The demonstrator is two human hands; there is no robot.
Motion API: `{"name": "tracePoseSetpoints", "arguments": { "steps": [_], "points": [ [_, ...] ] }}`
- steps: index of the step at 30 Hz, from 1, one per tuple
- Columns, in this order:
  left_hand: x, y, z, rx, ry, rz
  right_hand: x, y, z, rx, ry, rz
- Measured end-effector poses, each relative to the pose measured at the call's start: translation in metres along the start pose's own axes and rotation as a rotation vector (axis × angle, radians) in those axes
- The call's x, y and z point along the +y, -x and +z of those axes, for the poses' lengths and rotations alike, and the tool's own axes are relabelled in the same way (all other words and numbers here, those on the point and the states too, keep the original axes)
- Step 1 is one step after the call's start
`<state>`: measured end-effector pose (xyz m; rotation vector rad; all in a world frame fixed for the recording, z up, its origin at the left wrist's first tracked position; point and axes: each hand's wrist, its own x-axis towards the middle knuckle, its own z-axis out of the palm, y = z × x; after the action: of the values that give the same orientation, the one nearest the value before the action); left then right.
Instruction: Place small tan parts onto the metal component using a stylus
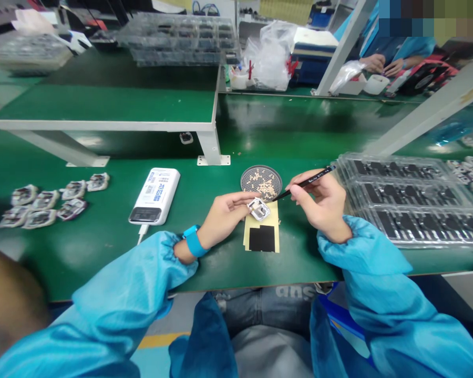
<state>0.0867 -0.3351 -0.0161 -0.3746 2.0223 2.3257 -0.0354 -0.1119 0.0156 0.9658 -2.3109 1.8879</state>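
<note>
Between its thumb and fingers my left hand (225,216) holds a small white device housing (259,209) with metallic parts inside. Black tweezers (309,183) are gripped in my right hand (322,203), their tips pointing left, close to the right side of the housing. Just behind the housing sits a round grey dish (261,181) with many small beige pieces in it. Below the housing, a yellow sheet (276,220) with a black patch (262,239) on it lies on the green table (216,268).
White power bank (155,195) with a cable stands left; several housings (45,199) lie farther left. Stacked clear trays (413,199) of black parts are at right. A raised green shelf (114,94) is behind. Another person's hands (383,65) show at the back right.
</note>
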Motion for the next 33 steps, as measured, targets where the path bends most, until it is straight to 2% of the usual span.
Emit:
{"name": "tracePoseSetpoints", "arguments": {
  "steps": [10, 18, 20, 24, 26, 30, 33],
  "points": [
    [-0.003, -0.001, 0.001, 0.019, 0.054, 0.023, 0.002, -0.003, 0.0, -0.002, 0.041, -0.015],
    [0.0, -0.002, 0.003, 0.078, 0.089, 0.015, 0.011, -0.008, -0.005, -0.017, 0.11, -0.021],
    [0.001, -0.003, 0.003, 0.081, 0.077, 0.015, 0.016, -0.01, -0.006, -0.086, 0.172, 0.019],
    [-0.001, -0.008, 0.001, 0.091, 0.07, 0.019, 0.025, -0.014, -0.005, -0.316, 0.289, 0.166],
    [-0.003, -0.011, 0.0, 0.105, 0.071, 0.009, 0.027, -0.015, -0.005, -0.346, 0.285, 0.226],
    [-0.008, -0.015, 0.0, 0.121, 0.038, 0.019, 0.024, -0.009, -0.008, -0.225, 0.207, 0.298],
    [-0.013, -0.014, 0.001, 0.091, -0.106, 0.087, 0.016, 0.007, -0.015, -0.118, 0.158, 0.301]
  ]
}}
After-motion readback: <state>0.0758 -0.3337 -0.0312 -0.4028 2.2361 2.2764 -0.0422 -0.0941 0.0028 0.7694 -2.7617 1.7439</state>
